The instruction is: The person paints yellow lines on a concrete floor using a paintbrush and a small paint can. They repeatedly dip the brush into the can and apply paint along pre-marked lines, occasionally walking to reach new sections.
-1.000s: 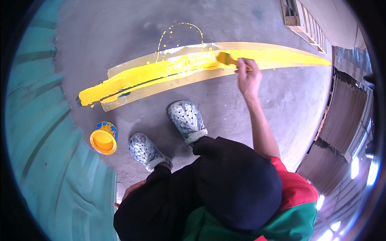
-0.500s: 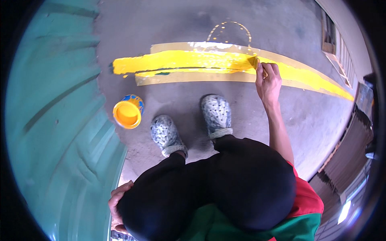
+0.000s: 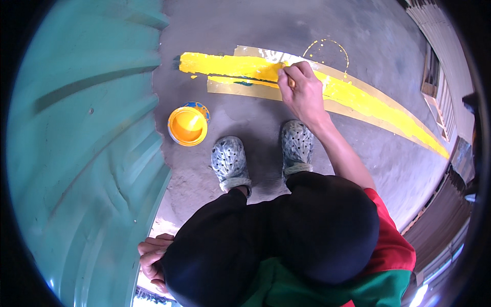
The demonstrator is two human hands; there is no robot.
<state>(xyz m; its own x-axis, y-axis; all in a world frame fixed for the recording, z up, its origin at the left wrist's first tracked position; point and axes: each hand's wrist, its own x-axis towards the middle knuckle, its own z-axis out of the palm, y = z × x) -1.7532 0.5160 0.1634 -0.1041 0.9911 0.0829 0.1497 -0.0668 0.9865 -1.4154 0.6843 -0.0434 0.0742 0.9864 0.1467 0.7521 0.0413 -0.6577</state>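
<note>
Several fingers of the right hand [image 3: 305,91] pinch a brush [image 3: 291,82] over the yellow stripe [image 3: 225,65] on the floor [image 3: 245,25], bristles mostly hidden, while the left hand [image 3: 154,256] curls beside the left knee [image 3: 209,256], whether gripping anything I cannot tell. Beige tape [image 3: 225,88] borders the stripe, but a stroke drawn too wide or past the tape's left end could smear bare floor. Farther out, the open paint can [image 3: 201,109] stands near the left clog [image 3: 230,158], and a careless shift of that foot could tip and spill it.

Can see little of the brush [image 3: 291,82] behind the right hand [image 3: 305,91]. Cannot see all of the left hand [image 3: 154,257] past the knee [image 3: 209,256], nor the green shirt [image 3: 276,284] below the lower edge.
</note>
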